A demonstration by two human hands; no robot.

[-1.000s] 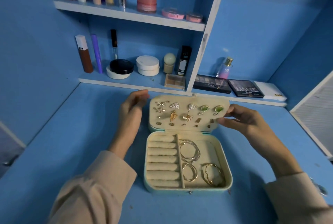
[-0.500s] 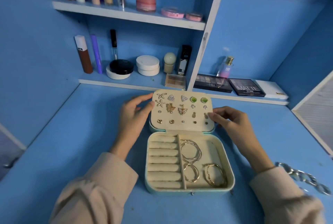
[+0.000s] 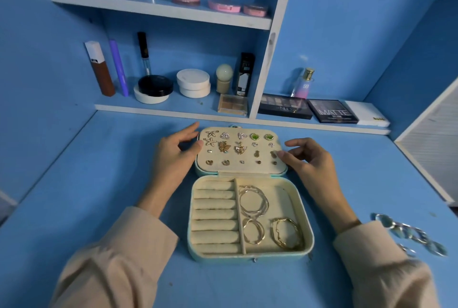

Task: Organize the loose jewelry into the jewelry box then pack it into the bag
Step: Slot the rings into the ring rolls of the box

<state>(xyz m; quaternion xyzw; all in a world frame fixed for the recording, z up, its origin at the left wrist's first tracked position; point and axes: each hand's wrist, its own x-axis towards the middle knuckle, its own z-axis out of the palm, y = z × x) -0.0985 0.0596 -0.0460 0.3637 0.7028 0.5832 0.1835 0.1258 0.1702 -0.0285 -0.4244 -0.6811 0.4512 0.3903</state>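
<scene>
A mint jewelry box [image 3: 306, 211] lies open on the blue desk, its cream lid [image 3: 241, 169] laid back flat. Several stud earrings [image 3: 224, 146] are pinned in the lid. Gold hoop earrings [image 3: 254, 201] lie in the right compartment, beside bare ring rolls [image 3: 214, 213]. My left hand [image 3: 173, 156] touches the lid's left edge with relaxed fingers. The fingertips of my right hand [image 3: 309, 164] rest on the lid's right edge. A chunky silver chain [image 3: 409, 233] lies loose on the desk to the right, past my right sleeve. No bag is in view.
Behind the box runs a low shelf [image 3: 173, 112] with cosmetic tubes, jars and eyeshadow palettes [image 3: 285, 109]. A higher shelf [image 3: 158, 7] carries more bottles and pink jars. A white slatted panel [image 3: 431, 144] borders the desk on the right.
The lid, tilted up a second ago, has swung back and lies flat. Both hands followed it down to its side edges. The view shifted and the silver chain came into sight.
</scene>
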